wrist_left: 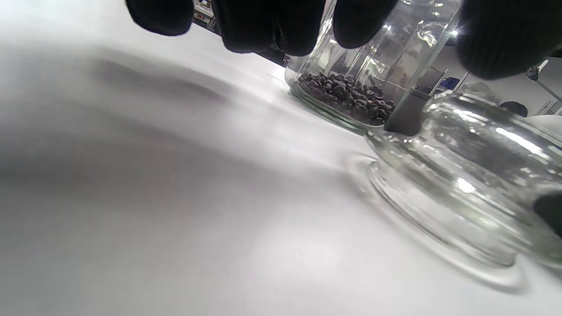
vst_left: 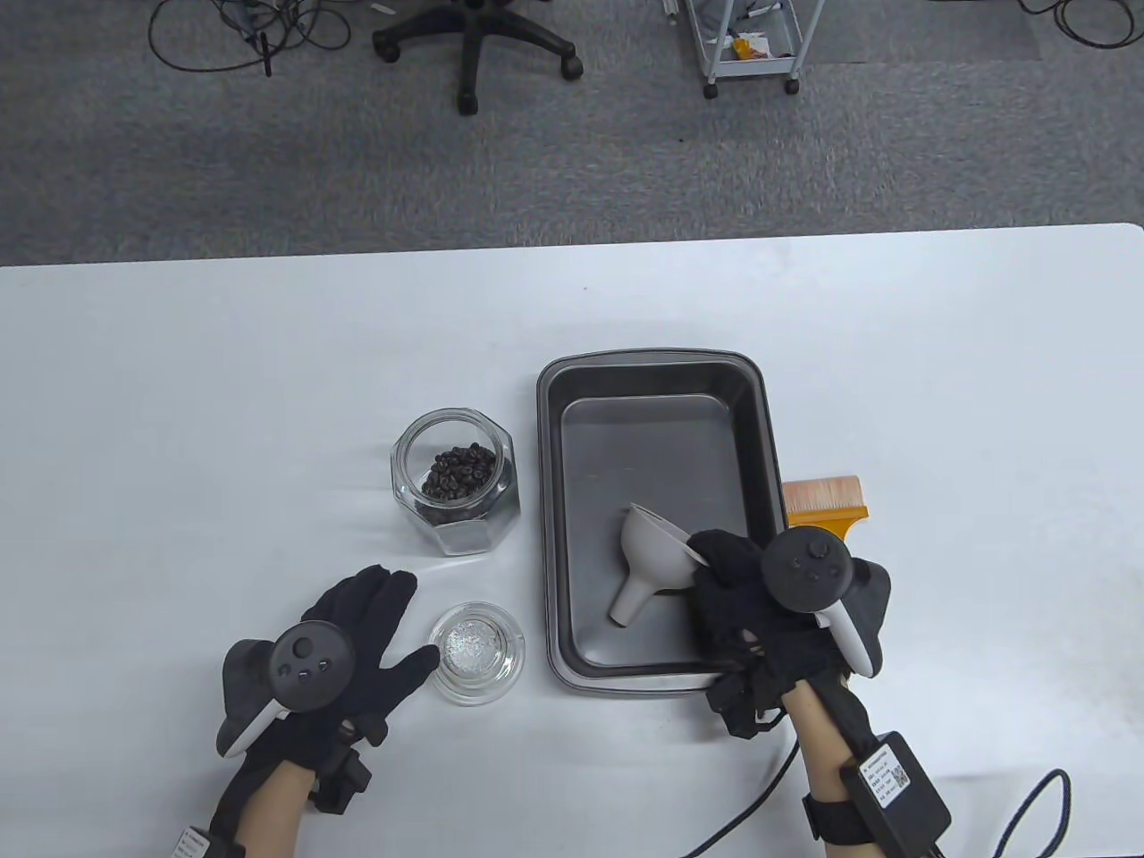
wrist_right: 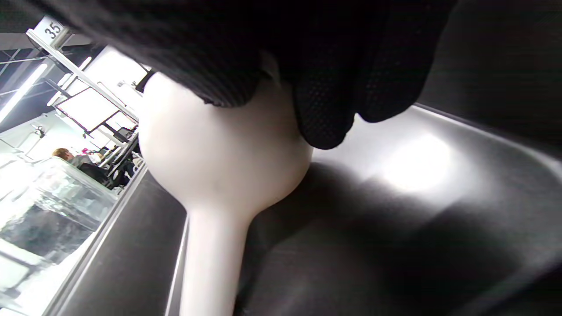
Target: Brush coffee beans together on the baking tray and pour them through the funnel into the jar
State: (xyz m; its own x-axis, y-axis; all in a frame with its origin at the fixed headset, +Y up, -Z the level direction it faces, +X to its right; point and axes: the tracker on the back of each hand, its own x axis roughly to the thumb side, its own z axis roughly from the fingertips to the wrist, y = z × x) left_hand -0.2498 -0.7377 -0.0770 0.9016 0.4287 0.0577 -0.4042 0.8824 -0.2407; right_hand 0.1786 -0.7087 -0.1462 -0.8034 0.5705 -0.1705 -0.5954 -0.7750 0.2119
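Honestly, this looks pretty much wrapped up. The dark rectangular metal baking tray [vst_left: 657, 375] shows no beans at all on its floor, at least none I can spot from above, and the faceted clear glass jar [vst_left: 456, 483], sitting just off the tray's 9 o'clock side, already has a layer of dark brown coffee beans [vst_left: 460, 471] at the bottom. So I'd say both the brushing and the pouring are done.

The pale grey plastic funnel [vst_left: 648, 563] is inside the tray, down toward its 5 o'clock corner, lying tilted with the spout pointing at roughly 7 o'clock. The right hand [vst_left: 769, 617] has its fingers curled over the funnel's wide rim, so it's gripping it, and in the right wrist view the funnel [wrist_right: 219, 175] sits low against the tray floor. My guess is it's being put down, but I can't tell that for sure.

The flat brush with the orange handle and pale bristles [vst_left: 824, 500] lies on the white table [vst_left: 179, 402] right beside the tray's 3 o'clock edge, partly hidden behind the right hand.

The left hand [vst_left: 335, 661] is relaxed, fingers spread and holding nothing, thumb just beside the round clear glass lid [vst_left: 476, 652], which sits at 6 o'clock from the jar. What's left, if anything, looks like popping that lid on.
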